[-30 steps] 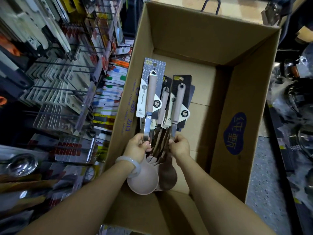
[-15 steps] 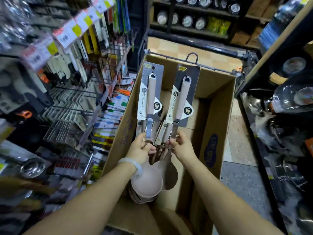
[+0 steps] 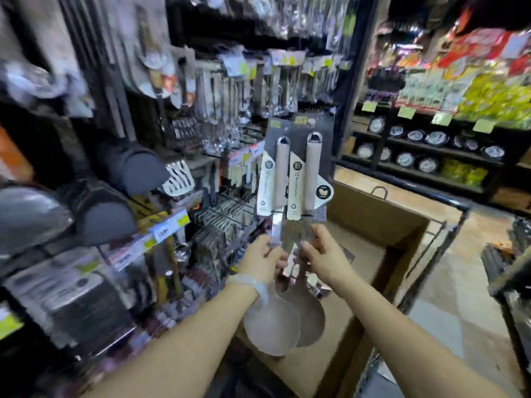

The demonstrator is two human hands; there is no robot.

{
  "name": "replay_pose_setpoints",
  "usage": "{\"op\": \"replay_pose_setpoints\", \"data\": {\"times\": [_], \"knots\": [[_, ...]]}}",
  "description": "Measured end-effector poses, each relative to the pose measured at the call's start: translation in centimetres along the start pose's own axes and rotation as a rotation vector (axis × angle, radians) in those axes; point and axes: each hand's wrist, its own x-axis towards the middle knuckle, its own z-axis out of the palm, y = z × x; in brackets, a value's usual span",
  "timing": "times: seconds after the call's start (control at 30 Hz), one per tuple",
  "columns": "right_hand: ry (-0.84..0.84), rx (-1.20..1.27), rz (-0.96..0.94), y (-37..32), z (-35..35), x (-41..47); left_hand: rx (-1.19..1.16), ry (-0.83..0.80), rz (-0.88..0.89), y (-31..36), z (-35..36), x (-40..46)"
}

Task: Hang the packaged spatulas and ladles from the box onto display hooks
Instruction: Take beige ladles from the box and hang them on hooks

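I hold a bunch of packaged ladles upright in front of me, above the open cardboard box (image 3: 370,216). My left hand (image 3: 263,261), with a pale bangle at the wrist, grips the metal neck of the left ladle (image 3: 280,179). My right hand (image 3: 321,255) grips the neck of the right ladle (image 3: 311,170). Both have beige handles on dark backing cards with white labels. Their pinkish bowls (image 3: 271,326) hang below my hands. Display hooks (image 3: 227,214) full of packaged utensils stick out of the rack to the left.
Dark ladles (image 3: 100,216) and a slotted turner (image 3: 178,179) hang at the left with yellow price tags. A black metal cart frame (image 3: 439,199) surrounds the box. Shelves of round tins (image 3: 425,150) and bright packets stand at the right. Tiled floor lies beyond the cart.
Both hands have lifted the ladles out of the box and upward. My view has swung up from the box to the rack and shop shelves; the picture is blurred.
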Motion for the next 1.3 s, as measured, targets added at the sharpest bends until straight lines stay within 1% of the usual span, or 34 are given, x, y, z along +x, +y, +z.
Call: {"op": "replay_pose_setpoints", "data": {"times": [0.1, 0.17, 0.23, 0.33, 0.4, 0.53, 0.67, 0.83, 0.97, 1.07, 1.17, 1.23, 1.3], "knots": [[-0.081, 0.001, -0.095, -5.2, 1.5, -1.5, -0.026, 0.07, 0.067, 3.2, -3.5, -3.8], [-0.125, 0.051, -0.163, -9.1, 2.7, -3.0, -0.027, 0.139, 0.12, 5.1, -6.4, -6.1], [-0.171, 0.045, -0.22, -12.4, 4.3, -4.3, -0.019, 0.227, 0.174, 6.8, -9.7, -8.5], [-0.274, 0.084, -0.311, -17.5, 7.2, -6.9, 0.023, 0.328, 0.22, 8.9, -14.7, -12.6], [-0.301, 0.079, -0.389, -20.7, 9.5, -8.7, 0.035, 0.395, 0.26, 10.2, -18.0, -15.7], [-0.375, 0.085, -0.537, -27.1, 15.3, -13.7, 0.094, 0.532, 0.346, 13.5, -24.3, -24.2], [-0.482, 0.139, -0.688, -34.3, 20.8, -21.5, 0.191, 0.664, 0.394, 17.3, -30.3, -34.8], [-0.565, 0.193, -0.778, -42.3, 27.0, -31.8, 0.197, 0.812, 0.421, 20.5, -36.4, -47.6], [-0.532, 0.21, -0.89, -47.0, 31.4, -39.5, 0.304, 0.91, 0.438, 22.4, -39.7, -57.0], [-0.633, 0.302, -0.909, -50.0, 34.2, -45.0, 0.289, 0.991, 0.449, 22.9, -42.3, -63.6], [-0.733, 0.309, -0.918, -51.9, 37.1, -50.1, 0.37, 1.105, 0.43, 23.0, -45.0, -69.7], [-0.772, 0.308, -0.913, -53.0, 39.0, -52.8, 0.369, 1.176, 0.432, 23.2, -46.4, -73.3], [-0.846, 0.303, -0.911, -54.2, 40.4, -55.1, 0.336, 1.209, 0.467, 23.5, -47.9, -76.2]]}}
